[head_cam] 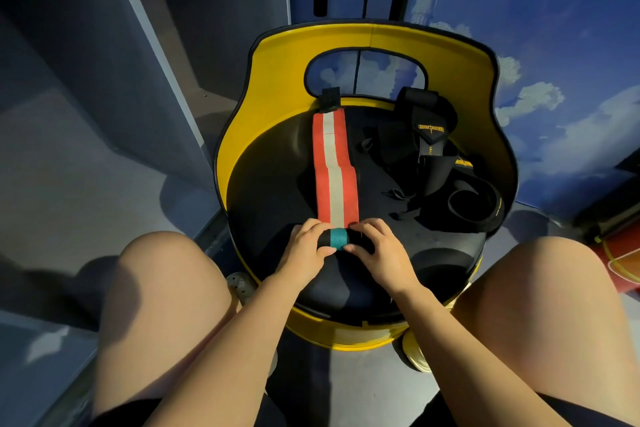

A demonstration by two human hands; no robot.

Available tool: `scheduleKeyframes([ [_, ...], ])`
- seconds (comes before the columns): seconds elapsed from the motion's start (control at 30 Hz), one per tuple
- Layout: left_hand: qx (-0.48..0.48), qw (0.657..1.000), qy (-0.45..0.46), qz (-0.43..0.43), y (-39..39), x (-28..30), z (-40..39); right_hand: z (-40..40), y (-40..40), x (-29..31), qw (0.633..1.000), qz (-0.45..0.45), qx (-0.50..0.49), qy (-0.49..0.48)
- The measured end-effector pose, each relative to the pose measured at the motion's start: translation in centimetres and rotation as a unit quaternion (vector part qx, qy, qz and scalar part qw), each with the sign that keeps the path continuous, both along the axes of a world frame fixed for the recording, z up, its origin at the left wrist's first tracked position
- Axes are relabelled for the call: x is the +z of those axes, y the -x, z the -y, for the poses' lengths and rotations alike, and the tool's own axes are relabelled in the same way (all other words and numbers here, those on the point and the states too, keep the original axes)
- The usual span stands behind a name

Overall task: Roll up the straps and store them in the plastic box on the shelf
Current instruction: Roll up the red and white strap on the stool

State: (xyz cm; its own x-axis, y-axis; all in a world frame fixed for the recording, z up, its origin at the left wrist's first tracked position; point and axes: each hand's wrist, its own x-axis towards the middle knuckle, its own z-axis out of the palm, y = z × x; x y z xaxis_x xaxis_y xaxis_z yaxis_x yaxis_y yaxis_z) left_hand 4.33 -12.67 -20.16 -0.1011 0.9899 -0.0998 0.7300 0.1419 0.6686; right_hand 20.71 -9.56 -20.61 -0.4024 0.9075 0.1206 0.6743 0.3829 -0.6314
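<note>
Rolling is only just under way on the red-and-white strap [334, 163]; its near end is wound into a small tight roll [337, 239], dark with a teal band across the middle, lying on the black seat of a yellow chair [374, 42]; the rest of the strap lies flat and straight, running away from the roll toward the chair back, where its black end tab sits near the handle cut-out; so most of its length is not yet wound. The left hand [306, 250] grips the roll's left end, fingers curled over the top and thumb underneath; the right hand [379, 250] holds the right end the same way, fingers bent round it. To the right on the seat lies a loose pile of black straps [433, 163] with yellow labels, unrolled and tangled, one partly curled at the seat's edge; these look untouched. No plastic box or shelf shows in this view, so storing has not begun as far as can be judged; the task seems at an early stage, with one strap barely started and the others left.
</note>
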Motion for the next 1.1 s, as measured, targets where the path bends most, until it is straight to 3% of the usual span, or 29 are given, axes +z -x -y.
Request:
scheduleKeyframes([
  [0.17,-0.014,0.999,0.031,0.008,0.4,0.3,-0.1,0.0,-0.6,-0.1,0.998,0.035,0.049,-0.019],
  [0.33,-0.033,0.996,0.085,0.012,1.1,1.2,-0.1,-0.3,-1.0,0.7,0.996,0.013,0.075,0.045],
  [0.77,0.019,0.995,0.053,0.077,1.3,1.4,0.9,-1.4,-0.8,1.6,0.98,0.035,0.063,0.183],
  [0.97,0.04,0.983,0.042,0.173,1.0,0.6,1.0,-1.8,-0.7,1.6,0.983,0.029,0.031,0.181],
  [1.1,0.071,0.983,0.017,0.169,0.4,0.5,0.9,-1.4,-0.3,1.5,0.984,0.002,0.005,0.177],
])
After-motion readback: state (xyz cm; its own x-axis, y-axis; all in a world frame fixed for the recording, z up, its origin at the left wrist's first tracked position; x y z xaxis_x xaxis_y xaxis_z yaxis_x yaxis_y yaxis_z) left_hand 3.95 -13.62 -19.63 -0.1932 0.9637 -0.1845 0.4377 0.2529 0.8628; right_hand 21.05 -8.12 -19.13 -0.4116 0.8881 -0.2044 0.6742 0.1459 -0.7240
